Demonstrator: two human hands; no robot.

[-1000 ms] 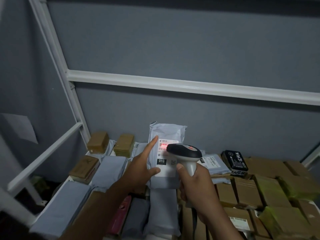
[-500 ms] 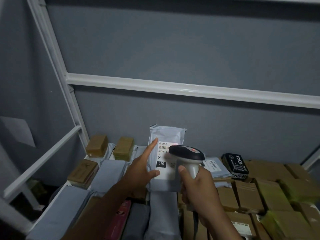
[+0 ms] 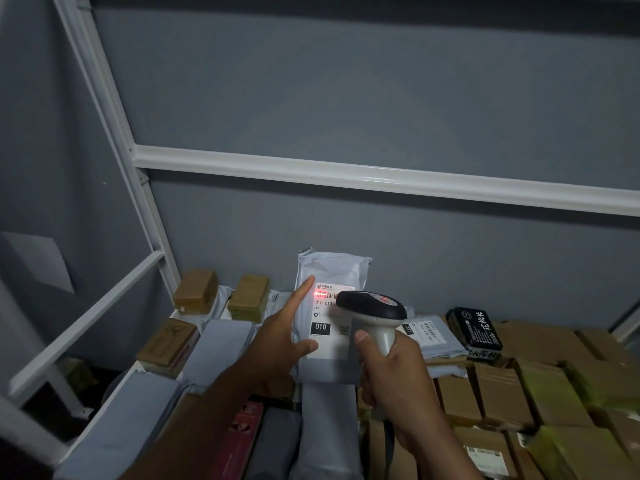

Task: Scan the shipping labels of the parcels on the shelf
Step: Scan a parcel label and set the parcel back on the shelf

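Observation:
A grey poly-mailer parcel (image 3: pixel 334 268) stands upright at the back of the shelf, its white shipping label (image 3: pixel 327 342) facing me. My left hand (image 3: pixel 277 336) holds the parcel's left edge, thumb on the label's lower part and index finger stretched up along the side. A handheld barcode scanner (image 3: pixel 372 304), black head on a white handle, points at the label from the right, with my right hand (image 3: pixel 394 372) gripping its handle. A red scan light (image 3: pixel 320 294) glows on the barcode at the label's top. The scanner head hides the label's right part.
Flat grey mailers (image 3: pixel 221 344) and tan taped boxes (image 3: pixel 195 289) fill the shelf's left side. Several brown cartons (image 3: pixel 502 393) and a black packet (image 3: pixel 474 327) lie to the right. The white shelf frame rail (image 3: pixel 346 174) crosses the grey wall above.
The red scan light, gone from the label half a second ago, shines on the barcode again. Both hands, the parcel and the scanner have barely moved.

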